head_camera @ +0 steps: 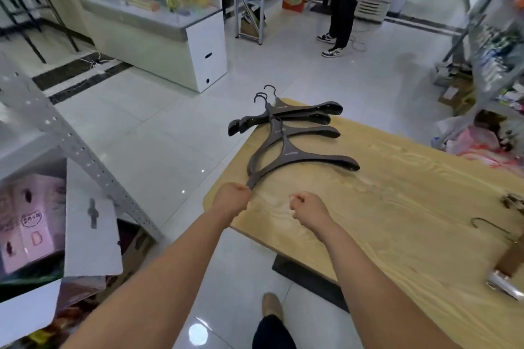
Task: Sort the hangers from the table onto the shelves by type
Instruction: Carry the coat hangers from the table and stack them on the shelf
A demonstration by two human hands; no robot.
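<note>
hanger (287, 155) tip — within left fingers (244, 191) (curled)

Pale wood, dark satin hangers, gleaming tile all round.

Here's the table (397, 207), pale wood with a bold wavy grain and a matt finish. On it are the dark hangers (295, 154), smooth grey-brown with a soft sheen, plastic by the look, topped by thin black metal hooks (270, 89). At the right edge of the frame lies a clip hanger (510, 259) in brown wood, its bright metal clip (502, 283) catching light. The floor (158, 150) is glossy white tile mirroring lamps; at left stands a shelf upright (71, 139) in dull grey perforated metal.
</note>
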